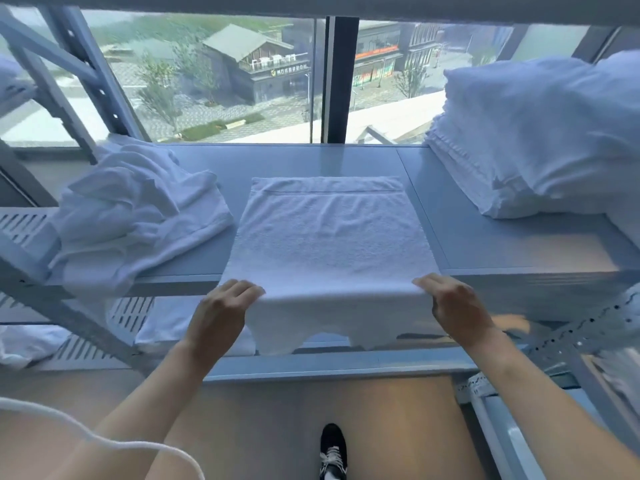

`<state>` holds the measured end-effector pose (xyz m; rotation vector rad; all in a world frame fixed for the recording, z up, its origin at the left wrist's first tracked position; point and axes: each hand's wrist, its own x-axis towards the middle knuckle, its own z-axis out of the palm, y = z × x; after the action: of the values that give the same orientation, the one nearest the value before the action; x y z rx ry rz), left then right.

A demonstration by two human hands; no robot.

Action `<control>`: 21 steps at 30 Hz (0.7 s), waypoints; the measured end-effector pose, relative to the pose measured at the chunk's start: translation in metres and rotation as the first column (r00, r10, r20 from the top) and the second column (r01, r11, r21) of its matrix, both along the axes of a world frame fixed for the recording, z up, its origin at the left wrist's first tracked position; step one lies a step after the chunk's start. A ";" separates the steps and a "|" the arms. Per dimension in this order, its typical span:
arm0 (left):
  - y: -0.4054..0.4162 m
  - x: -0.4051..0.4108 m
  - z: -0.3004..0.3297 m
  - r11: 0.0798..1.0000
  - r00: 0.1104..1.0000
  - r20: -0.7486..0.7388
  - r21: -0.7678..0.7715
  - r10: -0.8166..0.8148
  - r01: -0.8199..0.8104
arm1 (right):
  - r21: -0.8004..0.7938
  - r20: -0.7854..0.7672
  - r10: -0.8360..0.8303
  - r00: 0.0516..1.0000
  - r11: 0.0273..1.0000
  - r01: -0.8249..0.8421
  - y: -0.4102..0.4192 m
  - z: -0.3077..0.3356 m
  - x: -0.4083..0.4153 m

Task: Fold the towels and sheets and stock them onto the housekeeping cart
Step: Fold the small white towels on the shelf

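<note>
Towel [329, 233] lies flat on the shelf [485, 237], centred along its front edge, far hem toward the window [207, 81]. Near part hangs over the front edge. Left hand [221, 306] pinches the towel at the front edge on its left side, fingers curled over the cloth; right hand [450, 306] does the same on its right side. Both hold only the towel.

Judgement: fold in progress, early stage. Towel is spread and squared but not yet reduced to stack size; the overhang has still to be brought up and at least one more fold made.

Done, as far as visible: a stack [519, 140] of folded white linen sits at the shelf's right rear corner, neat layered edges showing.

Left to do: a heap [138, 209] of unfolded white cloth lies at the shelf's left end, spilling over the front edge. More white cloth shows on the lower level, left; folded or not, cannot tell.

No cart identifiable in view, so stocking cannot be assessed. Overall estimate: well short of complete.
</note>
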<state>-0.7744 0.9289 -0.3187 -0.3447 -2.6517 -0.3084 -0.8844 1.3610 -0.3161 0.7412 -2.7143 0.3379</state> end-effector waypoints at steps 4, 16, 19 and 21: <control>-0.014 0.042 0.018 0.994 0.998 0.002 0.090 0.062 -0.062 | -0.034 0.014 -0.041 0.999 0.999 0.042 0.001 0.015 0.037; -0.002 0.130 0.041 0.969 0.993 -0.057 0.232 0.105 -0.089 | -0.123 0.018 -0.186 0.982 0.975 0.186 0.035 0.058 0.148; 0.012 0.138 0.041 0.968 0.995 -0.070 0.246 0.073 -0.053 | -0.147 0.022 -0.195 0.980 0.969 0.196 0.053 0.066 0.166; 0.025 0.139 0.041 0.964 0.996 -0.068 0.262 0.060 -0.040 | -0.161 0.014 -0.213 0.977 0.964 0.212 0.068 0.069 0.175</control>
<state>-0.6354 0.9540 -0.2782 -0.1996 -2.5013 -0.6082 -0.7090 1.4287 -0.2474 0.4007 -2.6903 0.4976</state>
